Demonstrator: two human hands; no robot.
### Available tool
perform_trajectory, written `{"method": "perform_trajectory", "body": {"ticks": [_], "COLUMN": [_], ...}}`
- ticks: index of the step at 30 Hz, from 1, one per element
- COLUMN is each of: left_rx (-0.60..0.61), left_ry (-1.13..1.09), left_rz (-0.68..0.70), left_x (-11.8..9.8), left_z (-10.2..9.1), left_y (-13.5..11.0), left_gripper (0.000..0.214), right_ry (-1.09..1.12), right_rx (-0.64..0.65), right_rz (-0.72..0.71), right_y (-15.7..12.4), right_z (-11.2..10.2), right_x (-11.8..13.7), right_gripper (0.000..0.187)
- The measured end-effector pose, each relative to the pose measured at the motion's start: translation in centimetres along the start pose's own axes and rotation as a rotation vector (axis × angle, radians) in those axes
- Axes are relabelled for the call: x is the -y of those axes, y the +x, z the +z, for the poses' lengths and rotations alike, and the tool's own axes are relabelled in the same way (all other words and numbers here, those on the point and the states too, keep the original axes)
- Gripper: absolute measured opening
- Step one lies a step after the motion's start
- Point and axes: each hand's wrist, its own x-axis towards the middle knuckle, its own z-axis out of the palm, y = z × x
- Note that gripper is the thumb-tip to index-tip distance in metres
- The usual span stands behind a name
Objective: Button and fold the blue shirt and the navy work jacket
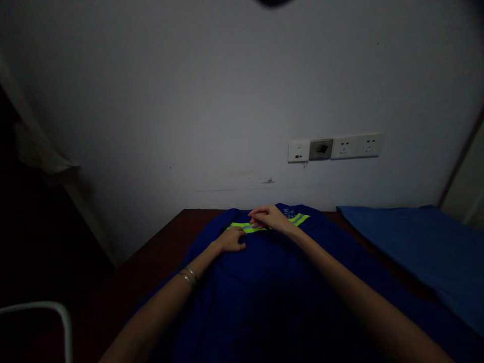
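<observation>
A blue work jacket (pixel 260 267) with a yellow-green and grey reflective strip (pixel 300 220) lies spread out in front of me. My left hand (pixel 231 240), with bracelets (pixel 188 276) on its wrist, rests on the fabric at the strip's left part, its fingers apart. Just above the strip's middle is my right hand (pixel 270 218), fingers loosely bent and pointing left, with nothing visible in them. The hand hides part of the strip. A small pale print (pixel 289 212) shows near the jacket's far edge. The near part of the jacket is in deep shadow.
The jacket lies on a dark reddish-brown table (pixel 162 242) against a pale wall (pixel 189 101). A lighter blue cloth (pixel 416 237) lies at the right. Sockets (pixel 355 146) are set in the wall. A white curved tube (pixel 56 306) stands at lower left.
</observation>
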Motion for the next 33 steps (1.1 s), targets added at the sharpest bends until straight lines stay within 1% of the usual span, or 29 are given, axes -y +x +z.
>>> {"method": "perform_trajectory", "body": {"ticks": [2, 4, 7, 11, 15, 18, 20, 22, 24, 25, 31, 33], "left_rx": [-0.064, -0.113, -0.171, -0.262, -0.359, -0.428, -0.413, -0.389, -0.389, -0.395, -0.432, -0.433], "left_ry": [0.04, 0.047, 0.003, -0.138, -0.271, -0.342, -0.376, -0.4, -0.421, -0.431, -0.488, -0.519], "left_rz": [-0.01, -0.025, -0.082, -0.159, -0.21, -0.263, -0.302, -0.343, -0.391, -0.413, -0.484, -0.496], "left_x": [-0.1, -0.2, -0.3, -0.5, -0.4, 0.0, 0.3, 0.6, 0.8, 1.0, 1.7, 1.9], "left_z": [0.8, 1.6, 2.5, 2.9, 2.9, 3.0, 2.9, 2.9, 2.8, 2.9, 3.1, 3.2], "left_y": [-0.4, -0.8, -1.2, -1.3, -1.2, -0.8, -0.5, -0.3, -0.1, 0.0, 0.6, 0.8], "left_gripper": [0.044, 0.048, 0.045, 0.038, 0.034, 0.034, 0.035, 0.036, 0.037, 0.038, 0.04, 0.039], "right_ry": [0.084, 0.155, 0.207, 0.226, 0.222, 0.213, 0.184, 0.078, -0.148, -0.271, -0.764, -0.87], "right_rx": [-0.132, -0.238, -0.311, -0.333, -0.316, -0.271, -0.196, -0.074, 0.033, 0.059, 0.01, -0.008], "right_rz": [0.054, 0.105, 0.126, 0.132, 0.135, 0.128, 0.122, 0.098, 0.045, 0.017, -0.112, -0.132], "right_y": [1.7, 2.6, 3.0, 2.7, 2.4, 2.3, 2.2, 2.0, 1.9, 1.8, 1.3, 1.1], "right_z": [0.6, 1.1, 1.7, 1.6, 1.1, 1.2, 1.6, 2.2, 2.8, 3.1, 3.7, 3.8], "right_x": [-1.1, -2.3, -4.2, -6.1, -6.6, -6.7, -7.0, -7.4, -8.0, -8.3, -9.2, -9.4], "right_gripper": [0.009, 0.007, 0.008, 0.01, 0.01, 0.01, 0.01, 0.012, 0.015, 0.016, 0.021, 0.024]}}
